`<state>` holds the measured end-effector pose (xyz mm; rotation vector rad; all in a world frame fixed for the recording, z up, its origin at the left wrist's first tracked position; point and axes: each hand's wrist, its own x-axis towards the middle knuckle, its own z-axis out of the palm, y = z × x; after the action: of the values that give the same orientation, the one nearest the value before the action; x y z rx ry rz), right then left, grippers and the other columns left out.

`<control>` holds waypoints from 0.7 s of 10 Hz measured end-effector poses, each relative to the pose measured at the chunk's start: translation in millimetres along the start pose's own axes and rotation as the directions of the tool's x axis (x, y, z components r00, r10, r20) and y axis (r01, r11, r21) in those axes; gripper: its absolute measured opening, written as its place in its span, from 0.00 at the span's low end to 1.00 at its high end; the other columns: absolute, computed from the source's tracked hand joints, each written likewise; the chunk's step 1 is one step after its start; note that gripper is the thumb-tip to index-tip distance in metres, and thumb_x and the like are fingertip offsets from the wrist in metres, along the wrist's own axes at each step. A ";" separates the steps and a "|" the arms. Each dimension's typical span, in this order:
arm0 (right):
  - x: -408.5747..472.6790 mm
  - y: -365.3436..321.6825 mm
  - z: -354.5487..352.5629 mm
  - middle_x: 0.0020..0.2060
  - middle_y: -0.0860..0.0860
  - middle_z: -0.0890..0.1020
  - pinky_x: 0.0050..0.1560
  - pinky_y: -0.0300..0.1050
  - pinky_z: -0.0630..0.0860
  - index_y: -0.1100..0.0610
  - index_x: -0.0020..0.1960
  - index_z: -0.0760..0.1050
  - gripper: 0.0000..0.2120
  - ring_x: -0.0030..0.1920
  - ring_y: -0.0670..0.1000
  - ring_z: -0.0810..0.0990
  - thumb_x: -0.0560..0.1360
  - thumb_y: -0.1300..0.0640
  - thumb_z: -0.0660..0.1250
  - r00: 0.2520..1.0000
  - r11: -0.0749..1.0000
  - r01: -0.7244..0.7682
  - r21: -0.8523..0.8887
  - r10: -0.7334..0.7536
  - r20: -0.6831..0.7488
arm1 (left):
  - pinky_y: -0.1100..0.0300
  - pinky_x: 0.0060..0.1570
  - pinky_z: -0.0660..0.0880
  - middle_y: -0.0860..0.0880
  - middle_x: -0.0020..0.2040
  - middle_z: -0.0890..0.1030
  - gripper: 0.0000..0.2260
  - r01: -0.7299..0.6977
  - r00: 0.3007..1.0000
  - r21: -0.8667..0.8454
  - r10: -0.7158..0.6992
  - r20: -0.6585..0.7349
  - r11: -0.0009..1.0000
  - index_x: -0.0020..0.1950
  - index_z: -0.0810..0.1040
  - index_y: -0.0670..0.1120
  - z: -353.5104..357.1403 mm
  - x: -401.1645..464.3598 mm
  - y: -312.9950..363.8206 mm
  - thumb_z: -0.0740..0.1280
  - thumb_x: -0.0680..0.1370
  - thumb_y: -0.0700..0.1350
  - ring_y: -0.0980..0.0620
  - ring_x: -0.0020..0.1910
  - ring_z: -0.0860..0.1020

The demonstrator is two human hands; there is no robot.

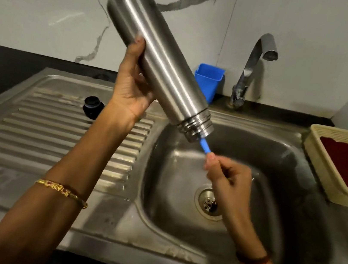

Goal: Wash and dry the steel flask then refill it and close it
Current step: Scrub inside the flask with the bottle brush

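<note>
A veined marble wall [52,0] backs a steel sink [291,217] with a ridged drainboard [55,136], tap [252,71] and blue tub [209,80]. The black cap [93,106] sits on the drainboard and a cream basket [320,172] lies right. Above the bowl, the left hand [132,85] grips the tilted steel flask [157,54], mouth down, while the right hand [227,173] pinches a blue brush handle [204,146] entering it.

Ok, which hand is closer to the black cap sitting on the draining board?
The left hand. It grips the flask just up and right of the black cap. The right hand holds the blue brush handle over the sink basin, farther away.
</note>
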<state>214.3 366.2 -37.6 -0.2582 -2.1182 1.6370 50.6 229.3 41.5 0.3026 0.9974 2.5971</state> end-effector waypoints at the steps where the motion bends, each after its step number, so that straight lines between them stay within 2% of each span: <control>1: -1.4 10.4 7.6 0.20 0.47 0.68 0.24 0.37 0.59 0.54 0.31 0.74 0.17 0.21 0.48 0.67 0.74 0.49 0.58 0.961 0.766 0.164 -0.622 -0.266 -0.075 | 0.43 0.55 0.76 0.41 0.59 0.77 0.27 0.165 0.965 0.003 -0.161 -0.208 0.986 0.62 0.71 0.41 1.7 -4.6 -8.3 0.73 0.69 0.52 0.42 0.56 0.78; 2: -2.4 4.1 3.0 0.20 0.45 0.64 0.17 0.35 0.57 0.53 0.28 0.73 0.17 0.16 0.46 0.62 0.73 0.49 0.65 0.925 0.953 -0.291 0.088 0.257 0.279 | 0.46 0.51 0.78 0.44 0.48 0.81 0.24 0.207 0.934 0.008 -0.195 -0.298 0.978 0.56 0.75 0.43 6.6 -6.3 -11.7 0.74 0.67 0.55 0.45 0.47 0.81; 3: 2.5 -6.9 -3.2 0.20 0.44 0.60 0.15 0.31 0.55 0.55 0.30 0.77 0.12 0.18 0.41 0.54 0.61 0.49 0.78 0.597 0.486 -0.779 0.398 0.378 0.708 | 0.51 0.50 0.78 0.44 0.45 0.80 0.35 0.066 0.998 -0.045 -0.066 0.012 0.997 0.58 0.75 0.40 9.3 -5.8 -4.0 0.77 0.56 0.55 0.47 0.44 0.80; 4: 3.9 -7.6 -0.1 0.19 0.45 0.64 0.17 0.32 0.54 0.59 0.33 0.76 0.15 0.18 0.41 0.57 0.66 0.47 0.72 0.795 0.708 -0.577 0.407 0.372 0.479 | 0.50 0.53 0.77 0.43 0.49 0.79 0.40 -0.028 0.994 0.003 0.028 0.103 1.000 0.60 0.73 0.41 12.3 -2.5 5.6 0.80 0.53 0.53 0.46 0.48 0.79; 5: 2.8 0.1 7.1 0.21 0.45 0.66 0.23 0.37 0.59 0.60 0.32 0.76 0.16 0.21 0.44 0.63 0.75 0.52 0.64 0.992 0.960 0.095 -0.262 -0.114 -0.058 | 0.46 0.54 0.77 0.43 0.56 0.79 0.32 0.103 0.983 0.107 -0.085 -0.162 0.989 0.63 0.72 0.42 15.7 -2.8 12.1 0.77 0.63 0.51 0.45 0.54 0.79; 6: 3.9 -2.6 -2.6 0.19 0.45 0.64 0.21 0.36 0.58 0.57 0.31 0.75 0.16 0.19 0.44 0.61 0.75 0.51 0.63 0.999 0.962 -0.033 -0.272 0.043 0.031 | 0.45 0.49 0.77 0.43 0.52 0.80 0.22 0.220 0.926 0.027 -0.201 -0.319 0.975 0.58 0.74 0.43 13.0 -9.4 5.7 0.74 0.68 0.49 0.44 0.50 0.80; 7: 6.5 -19.5 -11.7 0.19 0.45 0.62 0.17 0.27 0.52 0.57 0.31 0.76 0.15 0.16 0.40 0.57 0.61 0.48 0.77 0.671 0.588 -0.718 0.372 0.442 0.596 | 0.47 0.57 0.75 0.45 0.51 0.79 0.34 0.105 0.994 -0.066 -0.106 -0.018 0.992 0.60 0.73 0.41 9.4 -11.7 5.1 0.79 0.58 0.50 0.46 0.50 0.79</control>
<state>216.3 373.6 -15.2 -0.4757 -1.7438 2.9347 63.0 226.9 51.0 0.2010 0.9091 2.5359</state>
